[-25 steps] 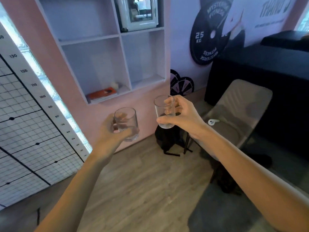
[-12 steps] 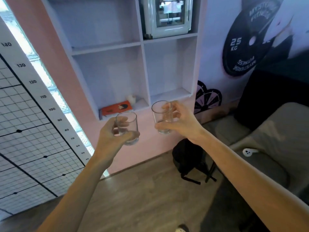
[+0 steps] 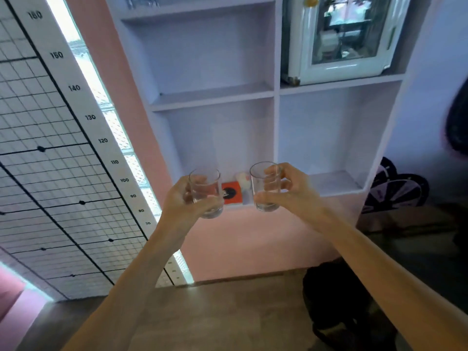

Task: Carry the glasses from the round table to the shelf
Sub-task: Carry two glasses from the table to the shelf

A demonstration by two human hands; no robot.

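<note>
I hold two clear drinking glasses upright at chest height in front of a white wall shelf. My left hand grips the left glass, fingers wrapped round its side. My right hand grips the right glass, with the thumb under its base edge and the fingers behind it. Both glasses look empty. They hang just before the shelf's lowest row of compartments. The round table is out of view.
An orange book and a small white object lie in the lower left compartment. A white glass-door mini fridge fills the upper right one. A black backpack sits on the floor at the right. A height chart covers the left wall.
I have walked closer to the shelf, which has grown and shifted toward the centre of view. Both hands still hold their glasses in the same grip. The grey chair has left the view.
</note>
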